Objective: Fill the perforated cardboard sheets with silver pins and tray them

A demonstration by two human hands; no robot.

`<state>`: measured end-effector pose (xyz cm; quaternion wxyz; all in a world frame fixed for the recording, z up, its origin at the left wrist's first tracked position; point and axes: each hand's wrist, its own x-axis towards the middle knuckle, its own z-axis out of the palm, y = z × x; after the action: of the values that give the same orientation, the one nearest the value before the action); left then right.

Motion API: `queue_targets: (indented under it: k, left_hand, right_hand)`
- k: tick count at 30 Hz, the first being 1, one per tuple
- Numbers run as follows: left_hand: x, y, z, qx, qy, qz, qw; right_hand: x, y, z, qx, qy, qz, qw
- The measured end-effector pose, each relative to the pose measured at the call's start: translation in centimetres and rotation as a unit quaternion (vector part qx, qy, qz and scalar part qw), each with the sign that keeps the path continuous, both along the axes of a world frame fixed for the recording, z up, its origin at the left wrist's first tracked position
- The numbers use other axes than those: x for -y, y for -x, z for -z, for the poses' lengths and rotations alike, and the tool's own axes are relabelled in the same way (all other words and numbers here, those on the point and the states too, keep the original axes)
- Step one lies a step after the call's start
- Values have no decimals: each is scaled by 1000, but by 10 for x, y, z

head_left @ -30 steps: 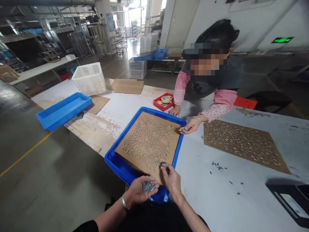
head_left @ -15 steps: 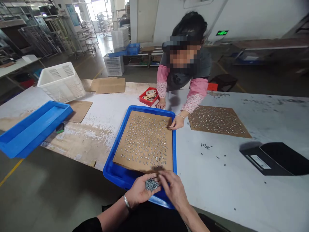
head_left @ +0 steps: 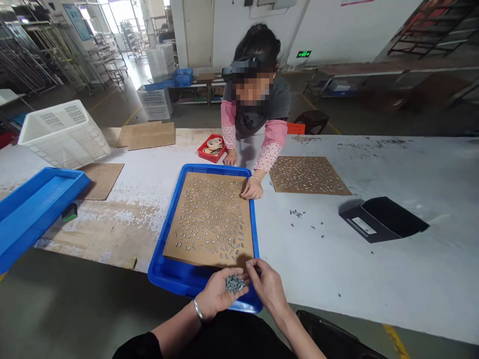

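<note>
My left hand [head_left: 217, 294] is cupped palm up over the near end of a blue tray [head_left: 168, 274] and holds a small heap of grey, pointed-oval pieces [head_left: 234, 283]. Just right of it, my right hand [head_left: 268, 288] hangs with thumb and fingertips pinched together at the cardboard's near right corner. Anything between those fingertips is too small to make out. Inside the tray lies a brown cardboard sheet [head_left: 198, 258], covered with many such pieces in loose rows. A co-worker's hand [head_left: 252, 189] reaches over the tray's far right edge to the sheet.
Another piece-covered cardboard sheet [head_left: 309, 174] lies right of the co-worker. Loose pieces [head_left: 297, 214] and a black box [head_left: 381, 219] are on the white table [head_left: 299, 279]. A red box [head_left: 211, 148] stands behind the tray; a blue bin [head_left: 41, 204] and white crate [head_left: 65, 134] are left.
My view has turned to the right, so the table and tray appear further left. My right fingertips remain close to my left hand, and the co-worker's hand is still at the tray's edge.
</note>
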<state>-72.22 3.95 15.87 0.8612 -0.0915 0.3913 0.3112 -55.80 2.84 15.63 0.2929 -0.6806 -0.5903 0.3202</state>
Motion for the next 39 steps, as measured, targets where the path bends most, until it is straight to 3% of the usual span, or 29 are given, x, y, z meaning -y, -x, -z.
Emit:
queue_targets:
  k: [5,11,16,19,22,25,29,31,33,39]
  left_hand:
    - [4,6,2,-29,3,5,1000]
    - [8,13,3,-30,-4,-4,1000]
    - [6,16,0,5,-9,-11,1000]
    - [3,15,1,47,-14,-31,998]
    - [-1,12,4,57,-7,-40,998]
    - [-3,8,6,44,-7,-33,998]
    - [-5,6,8,58,-5,-22,998]
    - [-5,8,10,55,3,-7,998]
    - [-5,12,13,47,7,8,999]
    - [-9,27,12,39,3,12,999]
  right_hand:
    - [-41,-5,11,96,93,-28,991]
    - [-59,6,10,195,150,-26,969]
    - [-39,0,7,173,46,-18,984]
    - [-11,1,3,117,-57,-102,986]
    - [14,10,-3,156,-123,-178,964]
    - [25,21,-8,207,-131,-153,957]
    - [21,20,-6,103,-118,-110,981]
    - [13,11,2,56,-104,-54,992]
    - [1,1,13,70,-86,-5,994]
    - [-26,0,37,160,-64,-26,985]
